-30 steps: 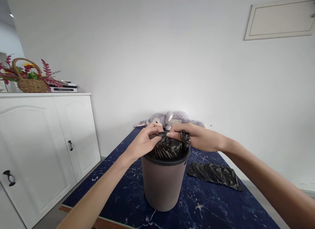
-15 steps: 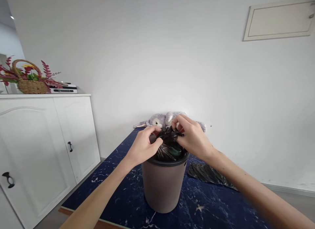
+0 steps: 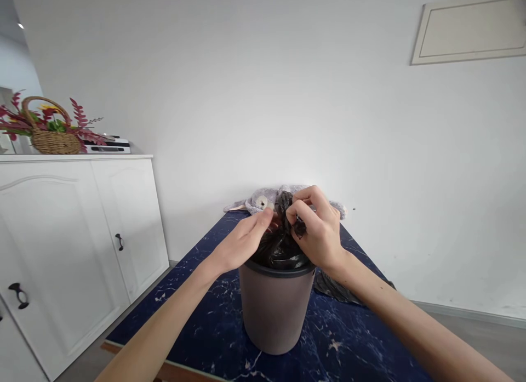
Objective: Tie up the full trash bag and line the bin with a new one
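Observation:
A greyish-brown trash can with a dark rim stands upright on the blue marble-patterned table. A black garbage bag lines it, its top gathered into a twisted neck above the rim. My right hand is closed around that neck from the right, fingers curled, with a tuft of plastic poking out. On the left side, my left hand lies against the gathered bag with its fingers stretched out and the thumb raised. Its fingertips are partly hidden by the plastic.
Another black plastic bag lies flat on the table, partly behind my right forearm. A grey plush toy rests at the table's far end by the wall. White cabinets on the left carry a wicker flower basket.
The bag's top has gone from a loose bunch between both hands to an upright twisted neck in my right hand. My left hand has loosened its pinch and straightened its fingers.

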### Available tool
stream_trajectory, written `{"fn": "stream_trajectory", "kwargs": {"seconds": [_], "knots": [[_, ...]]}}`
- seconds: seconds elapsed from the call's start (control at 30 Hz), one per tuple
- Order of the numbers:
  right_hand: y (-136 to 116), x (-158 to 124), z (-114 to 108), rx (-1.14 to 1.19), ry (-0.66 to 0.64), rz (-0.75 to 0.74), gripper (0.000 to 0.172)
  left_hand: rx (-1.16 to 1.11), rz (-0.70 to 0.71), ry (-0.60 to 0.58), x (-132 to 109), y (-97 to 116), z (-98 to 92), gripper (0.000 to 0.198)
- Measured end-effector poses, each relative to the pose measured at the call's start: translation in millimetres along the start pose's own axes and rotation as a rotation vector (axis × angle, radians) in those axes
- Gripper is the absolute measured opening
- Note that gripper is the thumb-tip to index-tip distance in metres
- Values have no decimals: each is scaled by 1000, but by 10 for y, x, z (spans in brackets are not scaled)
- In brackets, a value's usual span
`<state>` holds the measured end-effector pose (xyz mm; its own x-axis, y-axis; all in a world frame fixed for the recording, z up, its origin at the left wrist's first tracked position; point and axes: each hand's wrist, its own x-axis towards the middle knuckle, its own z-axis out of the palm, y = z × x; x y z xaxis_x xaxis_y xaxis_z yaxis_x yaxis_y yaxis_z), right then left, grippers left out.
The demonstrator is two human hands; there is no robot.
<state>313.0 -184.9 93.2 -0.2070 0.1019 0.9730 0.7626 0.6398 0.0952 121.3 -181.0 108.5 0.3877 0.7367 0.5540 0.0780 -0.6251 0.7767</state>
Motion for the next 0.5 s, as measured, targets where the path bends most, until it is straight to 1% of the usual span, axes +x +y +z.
{"fn": "stream_trajectory", "kwargs": {"seconds": [0.03, 0.1, 0.13, 0.23, 0.3, 0.4, 0.5], "knots": [[-4, 9, 1, -35, -3, -15, 28, -20, -21, 5, 22, -12, 9, 44], [-6, 20, 5, -79, -33, -66, 28, -26, -36, -64, 76, -38, 25, 46], [-5, 21, 6, -85, -58, -90, 29, -47, -39, -62, 104, -52, 31, 43], [2, 9, -12, -81, -150, -104, 29, -74, -59, -35, 173, -110, 32, 35], [11, -7, -53, -77, -213, -110, 29, -34, -38, -2, 197, -156, 10, 35], [45, -30, -151, -78, -285, -207, 33, 63, 1, 30, 206, -219, -50, 38], [97, -56, -248, -38, -337, -292, 31, 133, 7, 57, 198, -271, -109, 40]]}}
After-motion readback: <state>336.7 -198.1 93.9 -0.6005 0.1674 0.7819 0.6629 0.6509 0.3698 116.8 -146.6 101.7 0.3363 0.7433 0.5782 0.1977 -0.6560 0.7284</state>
